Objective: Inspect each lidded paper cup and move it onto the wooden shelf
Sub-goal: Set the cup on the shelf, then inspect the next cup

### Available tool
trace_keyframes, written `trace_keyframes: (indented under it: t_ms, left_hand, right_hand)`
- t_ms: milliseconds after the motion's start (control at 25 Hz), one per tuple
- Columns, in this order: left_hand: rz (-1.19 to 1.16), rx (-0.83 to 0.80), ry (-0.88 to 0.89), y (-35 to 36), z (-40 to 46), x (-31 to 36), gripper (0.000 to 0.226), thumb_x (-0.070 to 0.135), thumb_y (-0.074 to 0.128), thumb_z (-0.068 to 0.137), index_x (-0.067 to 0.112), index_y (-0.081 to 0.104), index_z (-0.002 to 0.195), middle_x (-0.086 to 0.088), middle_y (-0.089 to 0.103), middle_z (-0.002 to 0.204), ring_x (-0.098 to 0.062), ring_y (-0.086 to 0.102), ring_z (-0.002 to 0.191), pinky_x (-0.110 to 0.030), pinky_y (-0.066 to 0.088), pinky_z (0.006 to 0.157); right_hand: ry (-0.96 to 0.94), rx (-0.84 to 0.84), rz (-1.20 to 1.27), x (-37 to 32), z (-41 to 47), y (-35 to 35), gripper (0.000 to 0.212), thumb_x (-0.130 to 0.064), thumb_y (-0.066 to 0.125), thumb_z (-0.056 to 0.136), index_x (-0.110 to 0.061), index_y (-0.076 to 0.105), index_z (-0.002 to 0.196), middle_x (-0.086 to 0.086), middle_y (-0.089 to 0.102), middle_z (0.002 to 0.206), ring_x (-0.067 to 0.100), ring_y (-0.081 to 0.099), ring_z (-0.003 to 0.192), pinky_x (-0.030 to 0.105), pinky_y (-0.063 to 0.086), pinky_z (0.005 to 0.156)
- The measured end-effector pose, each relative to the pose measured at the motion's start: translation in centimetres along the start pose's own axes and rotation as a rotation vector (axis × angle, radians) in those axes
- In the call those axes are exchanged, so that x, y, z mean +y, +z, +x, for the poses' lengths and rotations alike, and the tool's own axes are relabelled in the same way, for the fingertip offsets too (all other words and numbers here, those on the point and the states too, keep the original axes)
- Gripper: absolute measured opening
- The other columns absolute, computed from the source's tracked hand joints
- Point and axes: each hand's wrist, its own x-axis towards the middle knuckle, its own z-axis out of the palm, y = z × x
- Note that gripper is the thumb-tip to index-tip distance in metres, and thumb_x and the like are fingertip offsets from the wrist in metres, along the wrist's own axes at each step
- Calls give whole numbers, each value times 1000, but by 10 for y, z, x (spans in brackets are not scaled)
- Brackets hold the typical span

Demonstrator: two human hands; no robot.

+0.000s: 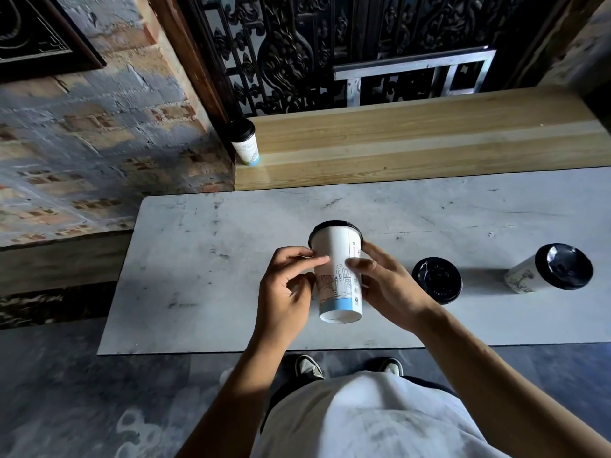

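**Inspecting a cup held over the desk**

Holding the paper cup (339,272) between them at the centre of the frame, both hands were closed lightly on its wall: the left hand (285,294) pinched the left side with its fingertips, and the right hand (386,289) pressed the opposite side. The cup was tipped away from the person, its black lid (334,226) at the far end and its open base turned toward the camera, above the grey desk (198,266).

By my reading, this was the inspection step for this cup. Next it would need righting, then carrying up the frame to the wooden shelf (413,140), where one lidded cup (246,143) already stood at the left end.

Right of the hands, two more cups (436,280) (549,269) waited on the desk, well apart.
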Motion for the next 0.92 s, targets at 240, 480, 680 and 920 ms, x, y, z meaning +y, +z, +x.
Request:
trace_keyframes:
  t_ms: [240, 480, 680, 920]
  left_hand:
    - [-196, 42, -158, 2, -3, -5, 18, 14, 63, 87, 19, 72, 102, -7, 70, 111, -15, 67, 108, -16, 50, 87]
    - [-330, 12, -275, 3, -6, -9, 36, 40, 76, 81, 19, 63, 107, 1, 74, 110, -8, 72, 103, -16, 55, 77]
    - [-325, 1, -287, 3, -4, -14, 32, 38, 66, 82, 28, 65, 112, 17, 76, 111, -1, 71, 104, -14, 52, 85]
    - [-148, 56, -161, -3, -1, -21, 47, 2, 63, 85, 34, 66, 119, 0, 64, 116, -11, 68, 98, -17, 53, 78]
  right_hand:
    - [-4, -39, 72, -3, 0, -6, 68, -10, 55, 87, -30, 44, 151, 15, 55, 82, 21, 49, 66, 34, 43, 61]
    - [-23, -20, 75, -6, 0, -2, 78, 0, 61, 84, -30, 40, 153, 12, 62, 84, 22, 47, 63, 31, 43, 53]
    - [30, -22, -39, -9, -2, 3, 75, -14, 71, 84, -23, 41, 152, 11, 64, 83, 22, 42, 61, 30, 42, 52]
    - [47, -61, -58, -9, -2, 6, 66, -6, 71, 84, -17, 48, 144, 22, 56, 82, 24, 44, 55, 32, 44, 48]
